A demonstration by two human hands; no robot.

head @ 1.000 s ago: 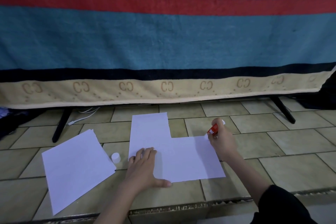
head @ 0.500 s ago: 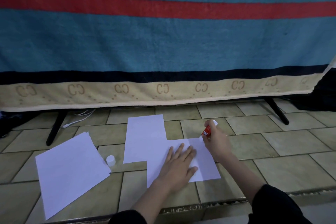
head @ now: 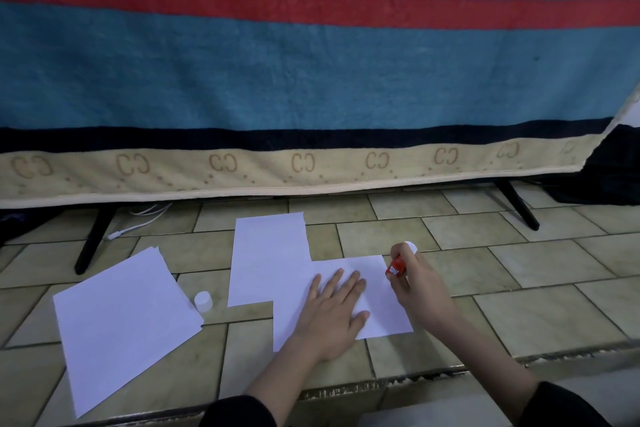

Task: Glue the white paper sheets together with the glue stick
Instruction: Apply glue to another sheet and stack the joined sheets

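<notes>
Since one second ago the left hand [head: 334, 308] has moved from the left part of the joined sheets to the right part, and the camera has shifted a little; in the last half second almost nothing changes. The left hand now lies flat, fingers straight and slightly spread, and presses on the near white paper sheet [head: 381, 305], which overlaps the far white paper sheet [head: 270, 253] in a stepped shape on the beige tiled floor [head: 519, 274].

The right hand [head: 415, 284] grips the red glue stick with white end [head: 398, 265], fingers curled around it. The stick is tilted, its long axis running from the white end, up and away from the person, down to the lower end, which meets the far right corner of the near sheet. Whether the glue tip really touches the paper I cannot tell.

The relation that matters, I think, is this: the right edge of the near sheet runs from the stick toward the person, just to the right of the pressing hand, so the right hand is the nearer one to spread glue along it.

A loose stack of white paper [head: 121, 322] lies well apart on the left. The small white cap [head: 202, 301] stands upright between this stack and the joined sheets. There is no container here apart from the cap, and I cannot see inside it.
</notes>
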